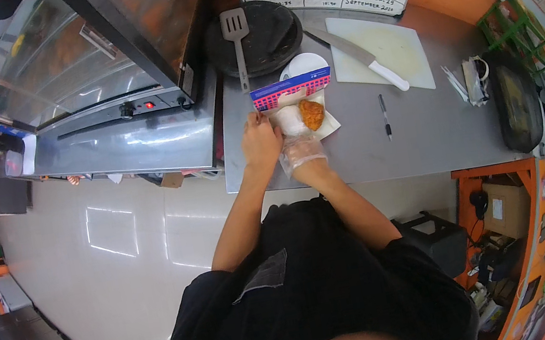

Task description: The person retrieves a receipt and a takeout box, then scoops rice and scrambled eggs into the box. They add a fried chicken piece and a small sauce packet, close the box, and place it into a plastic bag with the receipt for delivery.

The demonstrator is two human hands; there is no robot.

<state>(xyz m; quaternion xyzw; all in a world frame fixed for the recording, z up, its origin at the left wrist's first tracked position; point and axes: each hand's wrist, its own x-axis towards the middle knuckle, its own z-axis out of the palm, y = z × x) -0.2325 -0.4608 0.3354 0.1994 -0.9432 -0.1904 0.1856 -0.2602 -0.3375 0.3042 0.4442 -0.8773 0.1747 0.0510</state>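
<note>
A food box (292, 87) with a blue and pink patterned lid stands open on the steel counter. Inside it, a white bundle that looks like wrapped rice (290, 121) lies beside a piece of fried chicken (312, 114). My left hand (261, 143) is bare, its fingers closed at the box's left edge. A clear plastic glove covers my right hand (303, 153), which is at the near side of the box against the white bundle. Its fingertips are hidden by the glove and the bundle. White paper (328, 124) shows at the box's right side.
Behind the box are a white round lid or bowl (304, 64) and a dark round pan (266, 45) with a slotted turner (236, 35). A knife (369, 60) lies on a white cutting board (404, 51). A pen (385, 116) rests rightward. A glass warmer cabinet (82, 65) stands left.
</note>
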